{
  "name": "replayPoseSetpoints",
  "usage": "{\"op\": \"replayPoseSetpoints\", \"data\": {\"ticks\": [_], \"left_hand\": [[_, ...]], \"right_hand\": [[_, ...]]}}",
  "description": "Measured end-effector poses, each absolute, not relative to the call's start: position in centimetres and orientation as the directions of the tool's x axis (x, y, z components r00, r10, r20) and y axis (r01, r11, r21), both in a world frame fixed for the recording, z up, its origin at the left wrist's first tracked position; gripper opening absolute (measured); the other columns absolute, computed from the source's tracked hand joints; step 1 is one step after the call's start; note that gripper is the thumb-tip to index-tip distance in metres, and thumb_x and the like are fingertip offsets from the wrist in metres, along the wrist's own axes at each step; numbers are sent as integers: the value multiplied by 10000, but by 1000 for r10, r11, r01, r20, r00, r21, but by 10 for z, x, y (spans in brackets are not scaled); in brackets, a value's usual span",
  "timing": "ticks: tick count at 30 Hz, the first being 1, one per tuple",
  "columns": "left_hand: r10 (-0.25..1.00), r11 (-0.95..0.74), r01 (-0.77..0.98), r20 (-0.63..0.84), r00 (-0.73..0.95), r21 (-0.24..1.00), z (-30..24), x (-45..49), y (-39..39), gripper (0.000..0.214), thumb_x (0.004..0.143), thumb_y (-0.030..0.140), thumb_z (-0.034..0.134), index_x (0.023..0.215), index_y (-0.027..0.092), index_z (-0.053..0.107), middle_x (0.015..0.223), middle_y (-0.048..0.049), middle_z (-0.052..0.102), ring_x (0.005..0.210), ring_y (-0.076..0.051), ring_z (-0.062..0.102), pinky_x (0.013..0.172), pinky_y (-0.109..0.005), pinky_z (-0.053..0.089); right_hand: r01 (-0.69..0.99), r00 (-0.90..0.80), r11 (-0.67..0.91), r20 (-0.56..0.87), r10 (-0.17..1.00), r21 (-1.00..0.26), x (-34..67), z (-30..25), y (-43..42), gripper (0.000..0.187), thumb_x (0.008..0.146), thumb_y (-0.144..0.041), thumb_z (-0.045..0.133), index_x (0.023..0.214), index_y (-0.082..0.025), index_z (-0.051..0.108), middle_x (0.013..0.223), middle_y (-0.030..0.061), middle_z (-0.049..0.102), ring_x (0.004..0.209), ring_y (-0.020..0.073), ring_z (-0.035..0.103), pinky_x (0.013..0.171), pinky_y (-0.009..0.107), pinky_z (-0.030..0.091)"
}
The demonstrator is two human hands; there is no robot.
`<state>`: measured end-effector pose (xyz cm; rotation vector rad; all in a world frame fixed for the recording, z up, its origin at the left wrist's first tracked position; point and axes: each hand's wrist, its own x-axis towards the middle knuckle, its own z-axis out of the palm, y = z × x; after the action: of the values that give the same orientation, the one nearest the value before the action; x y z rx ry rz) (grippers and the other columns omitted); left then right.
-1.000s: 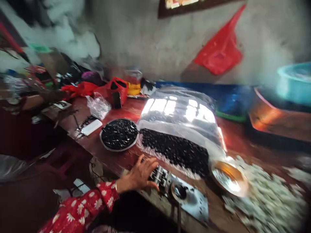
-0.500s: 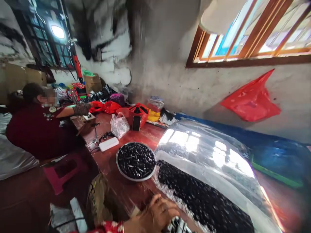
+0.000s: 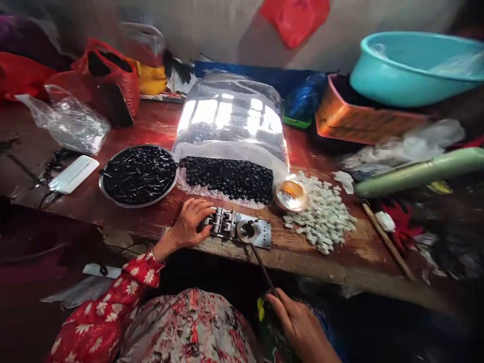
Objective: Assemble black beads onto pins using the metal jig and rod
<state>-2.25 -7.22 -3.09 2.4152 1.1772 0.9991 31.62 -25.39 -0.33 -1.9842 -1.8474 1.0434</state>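
A metal jig (image 3: 222, 223) with a row of clamps lies along the table's front edge. My left hand (image 3: 192, 223) grips its left end, thumb in front and fingers behind. At the jig's right part stands a round metal cup (image 3: 247, 230) with something dark inside. From beside the cup a thin dark lever (image 3: 264, 267) slants down toward me, and my right hand (image 3: 298, 322) is closed round its lower end. Behind the jig, small black pieces (image 3: 230, 179) lie on clear plastic. Left of them, a round tray (image 3: 177, 176) holds black parts.
Right of the jig are a shiny bowl (image 3: 291, 195) and a heap of small pale pieces (image 3: 323, 214). A turquoise basin (image 3: 393, 80) rests on an orange crate (image 3: 363, 121). A green roll (image 3: 419, 172) and a wooden stick (image 3: 389, 242) lie at the right. A white power bank-like box (image 3: 74, 174) lies left.
My view has swung right and down, so the co-worker at the left is out of sight. The jig and my right hand on the lever now show. My left hand stays at the table's front edge.
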Motion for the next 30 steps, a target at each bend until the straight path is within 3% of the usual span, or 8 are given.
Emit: {"op": "replayPoseSetpoints", "data": {"ticks": [6, 10, 13, 20, 25, 30], "left_hand": [[722, -692, 584, 423, 547, 425, -16, -18, -62, 338, 853, 219, 637, 1187, 247, 680, 1274, -62, 741, 1325, -309, 582, 1241, -582, 285], [669, -743, 528, 415, 617, 412, -13, -12, -50, 235, 854, 200, 620, 1076, 240, 687, 1134, -49, 759, 1210, -276, 632, 1214, -551, 302], [648, -757, 497, 395, 651, 424, -14, -9, -43, 160, 821, 188, 618, 964, 228, 678, 1032, -42, 753, 1111, -264, 638, 1159, -521, 353], [699, -698, 459, 386, 601, 550, -19, -1, -39, 128, 721, 170, 593, 829, 222, 636, 824, -21, 707, 950, -240, 616, 1003, -458, 438], [803, -594, 468, 448, 392, 654, -10, 0, -46, 81, 737, 170, 554, 781, 228, 592, 779, -18, 684, 875, -213, 627, 928, -425, 497], [753, -545, 673, 645, 130, 500, 20, -53, -46, 73, 848, 175, 557, 844, 232, 602, 819, -15, 679, 847, -203, 614, 859, -397, 495]], "right_hand": [[954, -161, 130, -94, 983, -271, 361, -14, -225, 501, 1085, -575, 364, 917, -282, 734, 814, 40, 813, 661, 222, 768, 512, 282, 394], [984, -151, 153, 24, 988, -94, 372, -16, -205, 635, 1105, -631, 264, 830, -238, 682, 713, 40, 750, 570, 188, 688, 494, 306, 260], [987, -161, 161, 106, 981, 9, 376, -20, -184, 664, 1120, -604, 238, 786, -209, 654, 716, 54, 721, 597, 174, 628, 556, 320, 257], [968, -240, 221, 186, 953, 116, 384, -24, -161, 579, 1129, -513, 328, 784, -193, 664, 722, 61, 700, 699, 207, 592, 674, 339, 302], [950, -306, 277, 258, 916, 144, 390, -28, -165, 538, 1121, -501, 350, 840, -194, 691, 742, 62, 718, 708, 219, 632, 675, 342, 341], [965, -261, 256, 270, 927, 55, 396, -34, -163, 526, 1067, -580, 385, 814, -240, 695, 719, 79, 722, 693, 250, 668, 632, 358, 373]]}}
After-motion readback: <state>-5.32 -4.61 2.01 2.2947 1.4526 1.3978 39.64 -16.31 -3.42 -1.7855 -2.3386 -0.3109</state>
